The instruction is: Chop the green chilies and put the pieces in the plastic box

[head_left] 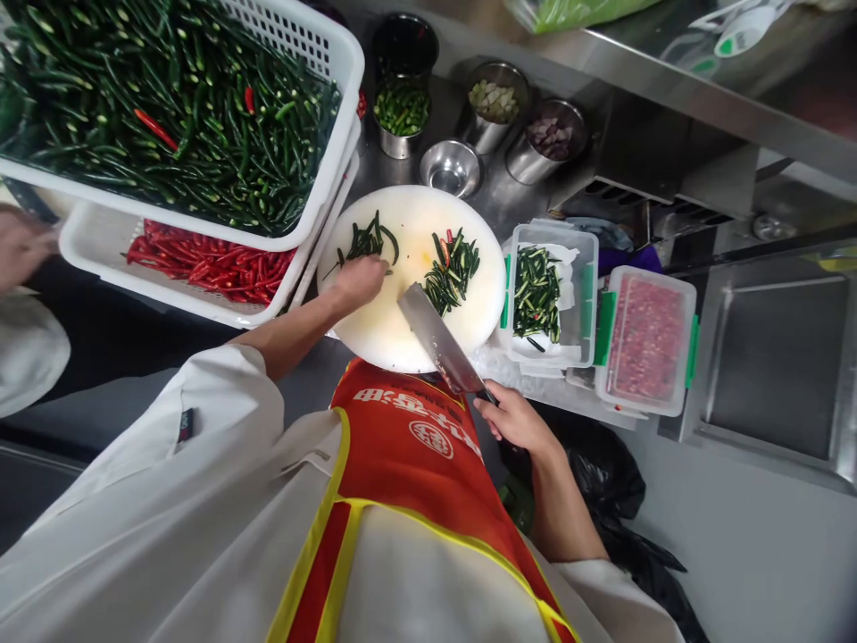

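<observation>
My right hand (pixel 512 415) grips the dark handle of a cleaver (pixel 438 339), its blade lying over the front of the round white cutting board (pixel 354 326). At the board's left side, my left hand (pixel 363 280) is closed at a small bunch of whole green chillies (pixel 365 239); its fingertips are partly hidden. Right of the blade's tip lies a pile of cut green chillies (pixel 455 272) with a few red pieces. A clear plastic box (pixel 586 259) beside the board holds more cut green chillies (pixel 536 295).
At left, a white basket (pixel 335 54) of green chillies sits above another tray (pixel 94 241) of red ones. Behind the board stand a steel bowl (pixel 451 168) and several metal pots. A lidded box (pixel 646 339) of reddish food lies right. Another person's hand (pixel 23 250) shows far left.
</observation>
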`<move>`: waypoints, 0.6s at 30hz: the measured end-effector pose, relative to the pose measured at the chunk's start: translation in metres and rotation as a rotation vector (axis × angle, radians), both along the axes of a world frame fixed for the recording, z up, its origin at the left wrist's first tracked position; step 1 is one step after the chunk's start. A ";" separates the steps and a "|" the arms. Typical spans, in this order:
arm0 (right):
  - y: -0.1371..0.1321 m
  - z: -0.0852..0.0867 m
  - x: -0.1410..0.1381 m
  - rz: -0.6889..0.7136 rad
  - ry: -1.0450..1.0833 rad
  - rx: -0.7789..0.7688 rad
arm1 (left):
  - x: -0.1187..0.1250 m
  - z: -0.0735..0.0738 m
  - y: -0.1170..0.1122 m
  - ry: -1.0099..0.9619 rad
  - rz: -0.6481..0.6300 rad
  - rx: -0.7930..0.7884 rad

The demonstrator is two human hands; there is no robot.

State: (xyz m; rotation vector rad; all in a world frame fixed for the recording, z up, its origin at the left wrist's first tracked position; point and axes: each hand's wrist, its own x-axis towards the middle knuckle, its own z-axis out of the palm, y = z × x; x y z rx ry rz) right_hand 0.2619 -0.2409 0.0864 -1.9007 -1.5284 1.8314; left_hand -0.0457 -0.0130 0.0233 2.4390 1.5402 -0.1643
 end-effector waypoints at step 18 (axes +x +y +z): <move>0.017 0.022 -0.017 -0.029 0.022 -0.140 | -0.002 -0.050 -0.041 -0.601 -0.500 0.040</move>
